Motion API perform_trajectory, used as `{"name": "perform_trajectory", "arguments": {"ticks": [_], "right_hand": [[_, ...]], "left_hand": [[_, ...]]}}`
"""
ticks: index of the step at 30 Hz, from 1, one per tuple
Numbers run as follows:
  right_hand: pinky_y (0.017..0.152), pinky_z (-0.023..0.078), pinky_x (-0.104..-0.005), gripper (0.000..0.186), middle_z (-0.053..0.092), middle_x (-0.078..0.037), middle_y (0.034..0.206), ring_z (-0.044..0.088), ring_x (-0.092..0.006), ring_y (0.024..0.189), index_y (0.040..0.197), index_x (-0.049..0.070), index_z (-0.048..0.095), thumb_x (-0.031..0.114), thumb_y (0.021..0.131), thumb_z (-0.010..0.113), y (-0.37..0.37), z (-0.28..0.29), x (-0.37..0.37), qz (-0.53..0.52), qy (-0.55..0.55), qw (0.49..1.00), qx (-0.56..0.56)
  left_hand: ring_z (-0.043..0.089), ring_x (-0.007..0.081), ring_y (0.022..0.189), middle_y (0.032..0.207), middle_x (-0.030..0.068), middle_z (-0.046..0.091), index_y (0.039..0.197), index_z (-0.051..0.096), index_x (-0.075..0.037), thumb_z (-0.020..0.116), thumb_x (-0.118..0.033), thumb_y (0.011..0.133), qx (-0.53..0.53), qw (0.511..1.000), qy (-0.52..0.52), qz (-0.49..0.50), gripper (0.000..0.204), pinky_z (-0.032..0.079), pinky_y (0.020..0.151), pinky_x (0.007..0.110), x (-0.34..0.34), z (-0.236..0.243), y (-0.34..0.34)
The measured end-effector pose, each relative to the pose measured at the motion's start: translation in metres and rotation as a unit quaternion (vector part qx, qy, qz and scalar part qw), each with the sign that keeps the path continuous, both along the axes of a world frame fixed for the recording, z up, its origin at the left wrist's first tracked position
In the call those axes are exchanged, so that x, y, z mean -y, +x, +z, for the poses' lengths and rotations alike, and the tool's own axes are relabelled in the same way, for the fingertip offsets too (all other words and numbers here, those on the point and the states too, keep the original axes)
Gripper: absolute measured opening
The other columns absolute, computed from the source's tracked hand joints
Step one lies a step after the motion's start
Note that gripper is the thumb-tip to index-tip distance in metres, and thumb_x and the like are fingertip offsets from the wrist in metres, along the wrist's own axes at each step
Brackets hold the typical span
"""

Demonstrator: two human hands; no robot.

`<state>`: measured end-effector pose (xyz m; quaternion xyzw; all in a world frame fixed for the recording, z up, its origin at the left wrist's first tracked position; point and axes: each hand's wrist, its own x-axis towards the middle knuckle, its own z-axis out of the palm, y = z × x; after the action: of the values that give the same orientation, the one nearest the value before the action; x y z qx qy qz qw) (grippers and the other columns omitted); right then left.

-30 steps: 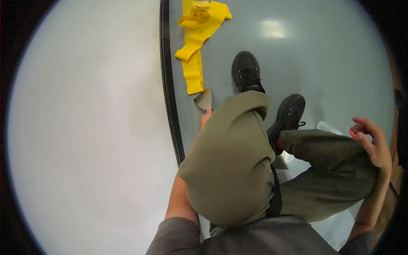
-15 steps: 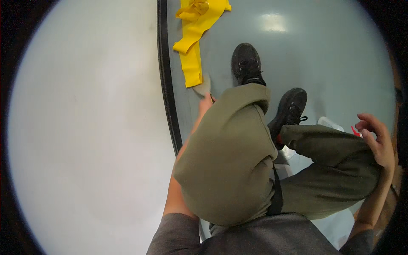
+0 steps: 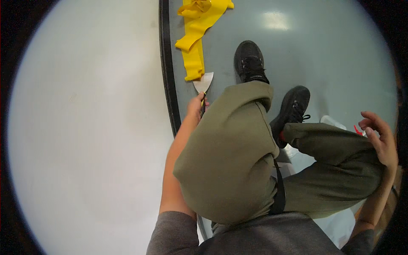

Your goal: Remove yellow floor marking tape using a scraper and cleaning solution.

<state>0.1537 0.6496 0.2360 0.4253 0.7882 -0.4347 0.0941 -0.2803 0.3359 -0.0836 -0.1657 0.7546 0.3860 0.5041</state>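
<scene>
My left hand (image 3: 197, 105) is closed round the dark and yellow handle of a putty knife (image 3: 203, 83), down by the floor beside my bent knee. The knife's wide metal blade points away from me, at the near end of a yellow tape strip (image 3: 194, 59). Whether the blade touches the tape I cannot tell. The strip lies loose on the floor, folded over and crumpled toward the far end. Over my right knee, my right hand (image 3: 380, 138) hangs with its fingers loosely curled and apart, holding nothing.
A white wall (image 3: 89, 127) with a black base strip (image 3: 166, 72) runs along my left. The floor (image 3: 340, 55) is grey. My black shoes (image 3: 249, 61) stand right of the tape. A clear plastic container (image 3: 332, 122) and a red piece (image 3: 358, 130) show beyond my right knee.
The putty knife has turned and its blade now shows more fully. My left hand has come out from behind the knee. The tape's near end has shifted slightly away from me. My right hand stays put.
</scene>
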Motion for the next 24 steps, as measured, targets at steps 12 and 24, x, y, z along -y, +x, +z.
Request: {"name": "perform_trajectory", "arguments": {"ticks": [12, 24], "right_hand": [[0.085, 0.042, -0.0305, 0.036, 0.060, -0.008, 0.096, 0.055, -0.0168, 0.091, 0.120, 0.002, 0.052, 0.012, 0.086, 0.055, -0.002, 0.001, 0.004, 0.018, 0.011, 1.000, 0.001], [0.085, 0.042, -0.0310, 0.035, 0.061, -0.009, 0.094, 0.056, -0.0167, 0.090, 0.118, 0.001, 0.052, 0.012, 0.085, 0.056, -0.005, 0.002, 0.010, 0.016, 0.015, 1.000, -0.002]], "left_hand": [[0.056, 0.0179, 0.064, 0.071, 0.0098, 0.062, 0.077, 0.060, -0.002, 0.042, -0.046, 0.091, -0.092, 0.984, -0.016, -0.149, 0.050, 0.044, 0.061, 0.033, 0.017, -0.017, 0.026], [0.059, 0.0196, 0.073, 0.077, 0.0107, 0.065, 0.079, 0.065, 0.000, 0.036, -0.053, 0.091, -0.155, 0.950, -0.039, -0.269, 0.061, 0.044, 0.069, 0.034, 0.054, -0.082, 0.021]]}}
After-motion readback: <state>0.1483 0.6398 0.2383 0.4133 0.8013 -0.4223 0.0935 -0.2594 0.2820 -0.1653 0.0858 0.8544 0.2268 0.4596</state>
